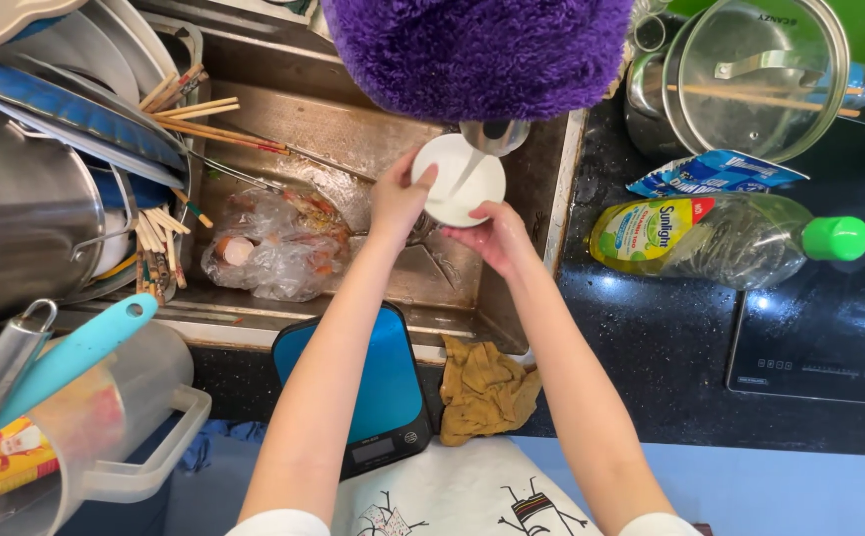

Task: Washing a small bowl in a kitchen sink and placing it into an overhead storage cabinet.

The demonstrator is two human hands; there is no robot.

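Stainless steel sink (512, 288) set into a black speckled counter (651, 337), viewed from above. Left rim of the sink: crowded dish rack holding wooden chopsticks (199, 114), a large steel pot (25, 213) and stacked plates. Inside the sink, near its left wall: crumpled clear plastic bag with food scraps (273, 243). Front edge of the counter: blue-topped digital kitchen scale (373, 387), and just beside it on the right a crumpled mustard-yellow cloth (487, 387). Right of the sink on the counter: yellow-green bottle of dish liquid with a green cap (720, 238) lying on its side, a blue-and-white pouch (715, 171) beside it, and toward the back corner a glass pot lid with a steel rim (760, 74). Purple fuzzy object (477, 50) overhangs the back of the sink.

Small round white dish (459, 181): held above the middle of the sink, under the steel tap spout (495, 134); a thin stream of water falls on its face. Surface plain white, smooth, wet.

Left hand (398, 199): fingers closed on the dish's left rim. Right hand (497, 233): fingers closed on the lower right rim, supporting from beneath.
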